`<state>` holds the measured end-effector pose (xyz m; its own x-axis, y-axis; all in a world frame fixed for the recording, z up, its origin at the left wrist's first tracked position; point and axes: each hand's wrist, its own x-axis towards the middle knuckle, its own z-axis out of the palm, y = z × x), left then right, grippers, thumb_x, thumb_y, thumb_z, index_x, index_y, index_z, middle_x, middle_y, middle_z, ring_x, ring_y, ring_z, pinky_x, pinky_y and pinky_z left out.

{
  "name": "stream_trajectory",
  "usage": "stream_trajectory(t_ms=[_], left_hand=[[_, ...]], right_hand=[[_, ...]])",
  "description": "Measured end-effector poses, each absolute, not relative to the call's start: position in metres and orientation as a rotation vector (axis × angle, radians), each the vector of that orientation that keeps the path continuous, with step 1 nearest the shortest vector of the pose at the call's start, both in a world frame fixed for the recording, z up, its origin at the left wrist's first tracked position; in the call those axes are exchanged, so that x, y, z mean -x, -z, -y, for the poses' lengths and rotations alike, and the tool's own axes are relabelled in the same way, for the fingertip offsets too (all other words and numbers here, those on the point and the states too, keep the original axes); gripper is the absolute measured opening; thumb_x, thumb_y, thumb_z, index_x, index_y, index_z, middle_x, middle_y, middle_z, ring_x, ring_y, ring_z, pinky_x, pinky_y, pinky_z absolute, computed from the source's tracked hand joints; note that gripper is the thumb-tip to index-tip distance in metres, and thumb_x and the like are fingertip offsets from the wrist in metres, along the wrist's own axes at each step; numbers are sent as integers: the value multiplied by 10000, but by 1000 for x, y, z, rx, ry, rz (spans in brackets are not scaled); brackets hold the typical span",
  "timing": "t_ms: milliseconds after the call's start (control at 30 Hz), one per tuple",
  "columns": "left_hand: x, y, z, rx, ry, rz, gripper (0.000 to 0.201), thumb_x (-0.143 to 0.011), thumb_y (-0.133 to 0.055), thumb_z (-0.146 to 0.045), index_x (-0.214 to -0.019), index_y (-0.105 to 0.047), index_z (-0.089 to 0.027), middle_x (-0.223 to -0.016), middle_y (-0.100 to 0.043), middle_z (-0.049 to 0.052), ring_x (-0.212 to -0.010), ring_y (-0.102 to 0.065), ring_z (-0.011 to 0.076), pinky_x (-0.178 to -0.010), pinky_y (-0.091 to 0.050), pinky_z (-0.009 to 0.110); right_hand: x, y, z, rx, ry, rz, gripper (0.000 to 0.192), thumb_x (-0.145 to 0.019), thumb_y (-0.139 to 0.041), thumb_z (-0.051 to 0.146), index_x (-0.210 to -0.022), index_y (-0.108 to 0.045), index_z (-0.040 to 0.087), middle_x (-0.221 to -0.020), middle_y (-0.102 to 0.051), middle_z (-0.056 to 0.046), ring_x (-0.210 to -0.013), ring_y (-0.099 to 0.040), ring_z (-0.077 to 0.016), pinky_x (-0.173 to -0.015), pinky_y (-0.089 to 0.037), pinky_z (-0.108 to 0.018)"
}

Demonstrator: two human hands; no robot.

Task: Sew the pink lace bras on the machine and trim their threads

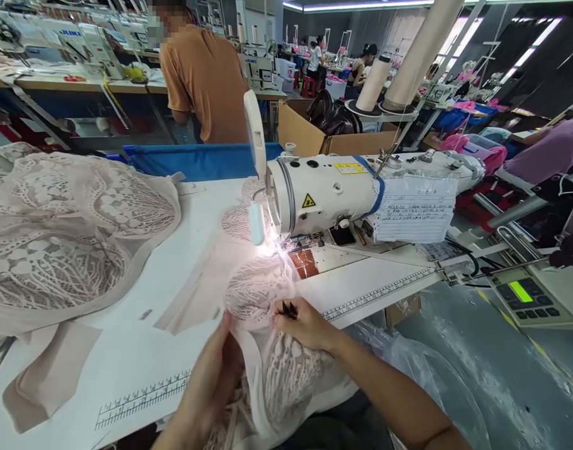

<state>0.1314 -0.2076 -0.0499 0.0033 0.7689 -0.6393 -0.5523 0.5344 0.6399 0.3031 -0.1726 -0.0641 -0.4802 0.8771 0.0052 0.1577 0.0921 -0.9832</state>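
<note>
From where I watch, the white worktop [127, 375] fills most of my view. Across its far side stands the machine [321, 187], its lamp glaring so brightly that I can't make out the needle; a finger or fold straying under there could be caught unseen.

To the left lies the pile [80, 231], lace and plain cloth overhanging the edge nearest me; a tug at a snagged strap could drag some off. Behind the worktop hangs a blue sling [202, 161], whose inside I can't see. Beyond the machine the open box [298, 128] has a shiny dark bag [336, 117] in it. Farther right, pink cloth [455, 142] hangs at the rim of a pale bin [478, 153]; its other contents are unclear.

My lace piece [251, 290] runs from beneath the machine's head over the near edge to my lap. Its hanging weight could pull it askew, or a fold could bunch below.

My left grip [221, 362] is half curled, thumb against the piece's edge; its fingers are partly hidden, so I can't tell whether it pinches. My right grip [301, 322] is curled closed around a dark tool [290, 309], against the lace; its points could nick the mesh.
</note>
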Motion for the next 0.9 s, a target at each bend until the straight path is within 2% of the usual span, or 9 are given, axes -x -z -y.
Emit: stream_trajectory(t_ms=[67, 167, 233, 333, 400, 533, 633, 733, 900], left_hand=[[-122, 42, 187, -243, -1117, -1209, 327, -885, -674, -310, -1163, -702, -140, -983, -783, 117, -924, -750, 264, -839, -611, 363], [-110, 38, 162, -461, -1149, -1226, 400, -722, -837, -354, -1015, -727, -104, -818, -767, 102, -836, -744, 280, -735, -616, 338], [-99, 38, 147, -601, -1168, -1283, 411, -665, -851, -418, -910, -713, -119, -657, -701, 46, -688, -706, 249, -605, -586, 309], [-69, 38, 126, -752, -1188, -1524, 310, -697, -782, -372, -877, -652, -157, -587, -608, -19, -551, -620, 191, -508, -526, 283], [-45, 37, 116, -921, -1133, -1756, 308, -730, -743, -317, -962, -607, -167, -735, -651, 12, -599, -640, 210, -570, -556, 341], [-29, 43, 117, -1490, -1189, -2137, 368, -834, -655, -248, -1170, -539, -152, -1176, -614, 165, -1020, -645, 379, -870, -525, 585], [-67, 62, 130, -2560, -971, -1549, 309, -958, -474, -216, -1245, -560, -144, -1244, -623, 196, -1230, -554, 387, -988, -460, 615], [-124, 82, 140, -2824, -633, -890, 372, -965, -533, -300, -1333, -567, -259, -1371, -634, 59, -1346, -525, 242, -1113, -433, 407], [-165, 90, 129, -2813, -444, -771, 487, -975, -538, -287, -1427, -500, -109, -1511, -494, 218, -1431, -419, 384, -1174, -318, 616]], right_hand=[[-307, 60, 174, 1111, -1411, 1948, 305, -844, -555, 186, -604, -370, 209, -585, -353, 68, -562, -359, -92, -574, -319, -223], [-303, 60, 182, 1495, -910, 2326, 173, -840, -659, 185, -695, -564, 185, -630, -565, 26, -604, -513, -139, -612, -337, -250], [-299, 60, 186, 1661, -613, 2497, 103, -885, -673, 259, -826, -653, 176, -734, -690, -43, -675, -616, -198, -627, -351, -273], [-300, 56, 188, 1724, -555, 2663, 133, -946, -618, 283, -912, -676, 168, -784, -736, -83, -705, -672, -230, -612, -348, -283], [-305, 50, 185, 1741, -614, 2692, 145, -978, -565, 257, -944, -675, 168, -780, -737, -74, -693, -672, -222, -589, -325, -281], [-315, 25, 173, 1758, -683, 2716, 198, -1012, -494, 209, -963, -680, 161, -803, -727, -76, -690, -651, -202, -566, -285, -283], [-321, -9, 156, 1659, -817, 2897, 219, -1011, -539, 253, -916, -707, 148, -780, -709, -83, -684, -630, -190, -564, -284, -275], [-333, -44, 134, 1458, -844, 3103, 145, -924, -696, 274, -867, -721, 143, -819, -716, -78, -749, -632, -192, -597, -303, -267], [-355, -38, 111, 1769, -400, 2972, 172, -950, -562, 96, -850, -696, 133, -834, -707, -92, -789, -634, -216, -641, -334, -289]])
